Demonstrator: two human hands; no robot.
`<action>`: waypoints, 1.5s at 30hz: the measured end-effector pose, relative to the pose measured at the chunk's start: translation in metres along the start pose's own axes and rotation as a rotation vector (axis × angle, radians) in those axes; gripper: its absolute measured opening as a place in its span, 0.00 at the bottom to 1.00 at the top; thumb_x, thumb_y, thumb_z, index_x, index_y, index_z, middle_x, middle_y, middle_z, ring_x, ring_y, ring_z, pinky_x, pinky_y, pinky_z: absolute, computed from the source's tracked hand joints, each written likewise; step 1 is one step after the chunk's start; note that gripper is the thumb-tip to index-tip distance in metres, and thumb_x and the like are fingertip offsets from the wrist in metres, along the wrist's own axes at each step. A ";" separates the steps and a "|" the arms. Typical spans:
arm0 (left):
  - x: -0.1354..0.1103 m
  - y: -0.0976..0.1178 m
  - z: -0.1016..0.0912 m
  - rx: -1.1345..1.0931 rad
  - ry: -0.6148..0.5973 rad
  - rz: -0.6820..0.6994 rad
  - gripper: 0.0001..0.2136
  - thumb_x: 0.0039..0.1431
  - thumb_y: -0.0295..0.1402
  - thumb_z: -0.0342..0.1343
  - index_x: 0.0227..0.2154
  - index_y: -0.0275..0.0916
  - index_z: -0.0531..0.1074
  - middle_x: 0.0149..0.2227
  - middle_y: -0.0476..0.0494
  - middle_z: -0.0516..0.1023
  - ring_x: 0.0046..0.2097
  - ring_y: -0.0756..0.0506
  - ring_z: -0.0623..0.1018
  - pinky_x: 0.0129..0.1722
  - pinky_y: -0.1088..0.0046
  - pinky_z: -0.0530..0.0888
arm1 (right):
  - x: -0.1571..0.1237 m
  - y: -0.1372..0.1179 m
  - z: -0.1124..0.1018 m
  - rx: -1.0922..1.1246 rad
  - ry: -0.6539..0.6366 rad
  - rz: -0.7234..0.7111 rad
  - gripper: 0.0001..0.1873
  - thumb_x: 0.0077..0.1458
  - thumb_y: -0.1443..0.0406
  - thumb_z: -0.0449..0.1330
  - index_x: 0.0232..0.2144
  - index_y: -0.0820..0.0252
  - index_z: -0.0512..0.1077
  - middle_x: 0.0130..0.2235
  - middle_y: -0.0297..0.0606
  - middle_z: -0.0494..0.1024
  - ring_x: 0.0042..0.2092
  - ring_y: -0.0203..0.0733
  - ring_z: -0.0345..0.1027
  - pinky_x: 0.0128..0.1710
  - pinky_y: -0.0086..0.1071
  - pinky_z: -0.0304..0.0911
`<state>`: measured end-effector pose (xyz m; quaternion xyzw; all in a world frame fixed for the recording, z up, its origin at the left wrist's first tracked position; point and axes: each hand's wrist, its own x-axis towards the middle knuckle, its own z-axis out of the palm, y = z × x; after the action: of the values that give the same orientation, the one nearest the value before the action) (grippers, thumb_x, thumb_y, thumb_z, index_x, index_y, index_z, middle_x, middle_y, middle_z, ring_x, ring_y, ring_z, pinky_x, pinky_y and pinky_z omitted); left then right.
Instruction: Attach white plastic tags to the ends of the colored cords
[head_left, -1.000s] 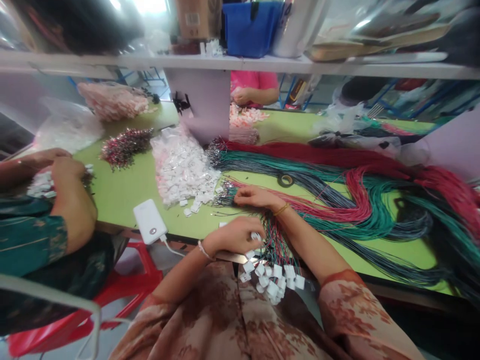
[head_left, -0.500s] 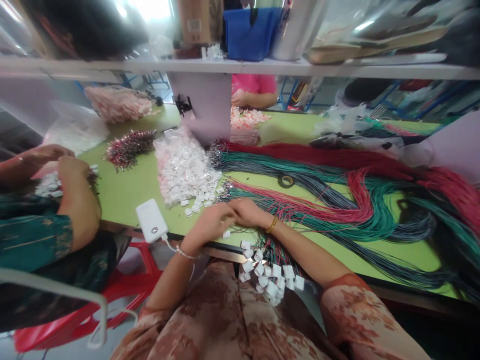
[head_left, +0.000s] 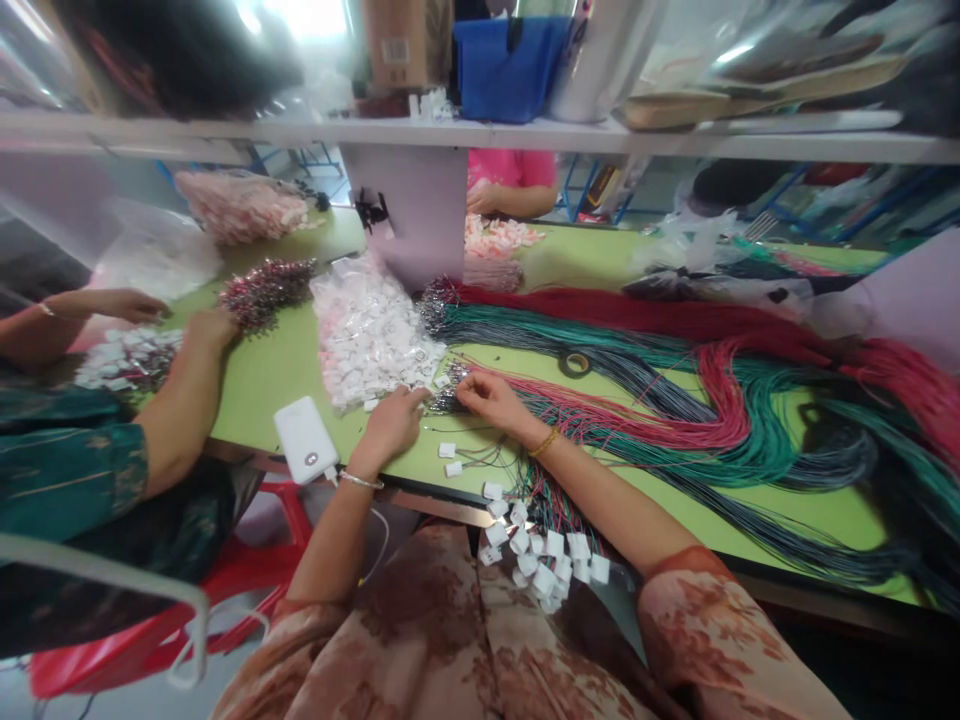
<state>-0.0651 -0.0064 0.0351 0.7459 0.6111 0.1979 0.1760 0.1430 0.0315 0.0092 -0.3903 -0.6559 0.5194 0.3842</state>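
Note:
My left hand (head_left: 393, 428) rests low over the table, beside the loose white connectors at the mouth of a clear bag of white plastic connectors (head_left: 375, 335). Its fingertips come together; whatever lies between them is too small to make out. Close by on the right, my right hand (head_left: 495, 402) pinches at the metal-tipped ends of a bundle of red, green and black wires (head_left: 637, 425). Two white connectors with wires attached (head_left: 450, 460) lie just below my hands. A cluster of wired white connectors (head_left: 544, 560) hangs over the table's front edge.
A white power bank (head_left: 305, 440) with a cable lies left of my left hand. Black tape (head_left: 574, 364) sits among longer wires (head_left: 675, 320). At left a co-worker's arm (head_left: 184, 390) reaches toward a terminal pile (head_left: 266, 293). A shelf (head_left: 420, 133) crosses above.
My hands were together and have parted: the left moved left toward the connectors, the right up to the wire ends. A wired connector now lies below them. The co-worker's hands also moved apart.

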 end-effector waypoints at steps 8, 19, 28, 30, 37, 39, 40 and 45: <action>0.020 0.016 0.001 -1.186 0.159 -0.178 0.14 0.43 0.34 0.65 0.34 0.40 0.69 0.25 0.52 0.69 0.26 0.53 0.67 0.27 0.77 0.64 | -0.002 -0.010 -0.003 -0.044 0.094 -0.081 0.13 0.49 0.57 0.59 0.27 0.62 0.69 0.27 0.32 0.70 0.29 0.33 0.59 0.32 0.29 0.57; 0.037 0.037 0.032 -1.638 -0.116 -0.263 0.09 0.44 0.26 0.62 0.30 0.36 0.70 0.35 0.45 0.76 0.30 0.53 0.73 0.33 0.76 0.70 | -0.006 -0.018 -0.014 -0.168 0.207 -0.089 0.10 0.48 0.58 0.56 0.24 0.60 0.66 0.24 0.32 0.68 0.27 0.33 0.57 0.29 0.28 0.55; 0.037 0.034 0.045 -1.471 -0.062 -0.247 0.13 0.42 0.30 0.67 0.32 0.35 0.73 0.26 0.49 0.74 0.27 0.54 0.71 0.30 0.79 0.67 | -0.009 -0.014 -0.015 -0.478 0.161 -0.211 0.08 0.51 0.62 0.56 0.24 0.61 0.67 0.23 0.33 0.68 0.26 0.34 0.56 0.28 0.28 0.51; 0.036 0.034 0.048 -1.412 -0.033 -0.253 0.13 0.41 0.30 0.67 0.32 0.34 0.73 0.24 0.50 0.73 0.26 0.55 0.70 0.28 0.79 0.66 | -0.009 -0.010 -0.014 -0.524 0.142 -0.241 0.08 0.52 0.63 0.55 0.24 0.61 0.67 0.24 0.34 0.68 0.26 0.34 0.56 0.29 0.29 0.51; 0.032 0.035 0.049 -1.359 0.033 -0.292 0.10 0.40 0.30 0.64 0.29 0.35 0.73 0.23 0.50 0.73 0.25 0.54 0.70 0.26 0.78 0.65 | -0.006 -0.001 -0.011 -0.467 0.117 -0.193 0.09 0.52 0.62 0.55 0.24 0.61 0.67 0.22 0.32 0.67 0.25 0.33 0.54 0.27 0.28 0.49; 0.033 0.032 0.048 -1.319 0.036 -0.309 0.08 0.38 0.28 0.62 0.26 0.35 0.72 0.21 0.50 0.72 0.23 0.54 0.69 0.24 0.79 0.63 | -0.002 0.001 -0.013 -0.414 0.065 -0.171 0.10 0.53 0.61 0.55 0.25 0.62 0.68 0.23 0.32 0.67 0.25 0.33 0.54 0.27 0.28 0.49; 0.033 0.030 0.047 -1.298 0.046 -0.316 0.06 0.38 0.27 0.60 0.24 0.35 0.72 0.20 0.50 0.72 0.22 0.54 0.68 0.22 0.79 0.62 | 0.000 0.002 -0.016 -0.379 0.041 -0.158 0.11 0.54 0.60 0.54 0.26 0.62 0.68 0.24 0.32 0.68 0.26 0.33 0.55 0.28 0.28 0.51; 0.036 0.019 0.042 -1.197 0.131 -0.344 0.03 0.36 0.26 0.53 0.19 0.35 0.71 0.22 0.47 0.76 0.19 0.55 0.63 0.19 0.79 0.57 | 0.014 0.010 -0.033 -0.555 -0.001 -0.099 0.09 0.54 0.61 0.56 0.29 0.62 0.70 0.28 0.34 0.72 0.30 0.35 0.59 0.32 0.28 0.53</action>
<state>-0.0220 0.0241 0.0116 0.3953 0.5149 0.5203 0.5549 0.1686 0.0583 0.0066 -0.4476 -0.7915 0.3010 0.2873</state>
